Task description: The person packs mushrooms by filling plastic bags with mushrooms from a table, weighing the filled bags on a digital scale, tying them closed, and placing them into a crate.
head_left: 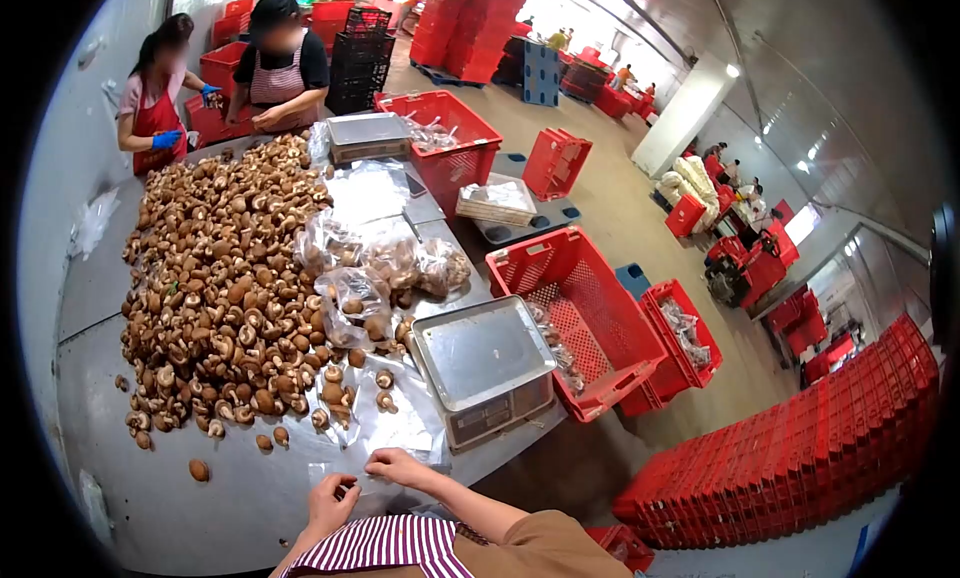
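At the near edge of the metal table, my left hand (332,502) has its fingers curled in. Just to its right, my right hand (398,468) is bent with thumb and fingertips together, close to flat clear plastic bags (405,418). Whatever either hand pinches is too small or see-through to make out. Beyond them, a big heap of brown shiitake mushrooms (230,278) covers the table, with a few loose ones nearer me. Filled clear bags of mushrooms (355,308) lie along the heap's right side. A weighing scale (485,353) with a metal pan stands right of the flat bags.
Red crates (580,308) stand beside the table's right edge, some holding bagged goods. A tall stack of red crates (780,448) leans at lower right. Two co-workers (280,68) stand at the far end, near a second scale (368,133).
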Motion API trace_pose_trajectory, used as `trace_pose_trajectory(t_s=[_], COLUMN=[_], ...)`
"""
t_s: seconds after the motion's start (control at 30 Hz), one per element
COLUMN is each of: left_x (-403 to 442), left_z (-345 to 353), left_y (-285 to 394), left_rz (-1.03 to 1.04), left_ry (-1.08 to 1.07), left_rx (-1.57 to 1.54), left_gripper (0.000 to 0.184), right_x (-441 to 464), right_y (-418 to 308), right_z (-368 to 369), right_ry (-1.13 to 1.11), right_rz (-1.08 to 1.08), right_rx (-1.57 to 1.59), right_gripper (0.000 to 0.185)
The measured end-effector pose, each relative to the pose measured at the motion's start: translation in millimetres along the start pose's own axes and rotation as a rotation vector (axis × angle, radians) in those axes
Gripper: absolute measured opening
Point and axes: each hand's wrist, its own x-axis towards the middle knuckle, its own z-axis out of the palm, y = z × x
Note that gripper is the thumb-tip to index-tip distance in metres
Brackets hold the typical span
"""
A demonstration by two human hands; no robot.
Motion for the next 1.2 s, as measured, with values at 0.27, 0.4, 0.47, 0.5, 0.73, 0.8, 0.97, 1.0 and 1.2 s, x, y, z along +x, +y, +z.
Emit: trace_pose_trajectory(t_s=[0.27, 0.4, 0.47, 0.5, 0.73, 0.8, 0.97, 1.0, 1.2], left_x=[11.2, 2.5, 2.2, 2.1, -1.2, -3.6, -10.9, -10.4, -3.5], left_z=[12.0, 0.8, -0.3, -2.0, -44.7, -58.5, -90.1, -98.4, -84.2], left_y=[-22.0, -1.0, -13.5, -18.8, -24.7, -41.9, -120.2, -106.5, 54.0], left_rz=[-0.164, -0.263, -0.222, -0.180, -0.116, -0.110, -0.199, -0.274, 0.235], left_ry=[0.103, 0.173, 0.195, 0.217, 0.381, 0.433, 0.515, 0.404, 0.440], left_rx=[-0.288, -0.385, -0.408, -0.433, -0.344, -0.247, 0.103, 0.143, 0.355], left_gripper=[0.021, 0.011, 0.011, 0.011, 0.013, 0.014, 0.015, 0.016, 0.052], right_x=[12.7, 22.9, 25.1, 24.1, 27.3, 30.1, 35.4, 28.2, 32.6], right_y=[-23.5, -27.1, -26.2, -30.3, -35.8, -38.5, -48.4, -63.7, -80.5], right_z=[45.1, 46.2, 48.9, 49.7, 34.7, 28.3, 9.8, 14.2, 53.3], right_ry=[-0.062, -0.063, -0.058, -0.085, -0.010, 0.051, -0.252, -0.115, -0.098], right_rz=[-0.029, -0.040, -0.063, -0.052, 0.021, 0.133, 0.036, 0.056, -0.111], right_rx=[0.381, 0.278, 0.198, 0.237, 0.484, 0.948, 1.356, 0.993, 0.231], right_gripper=[0.024, 0.028, 0.029, 0.029, 0.025, 0.017, 0.018, 0.021, 0.028])
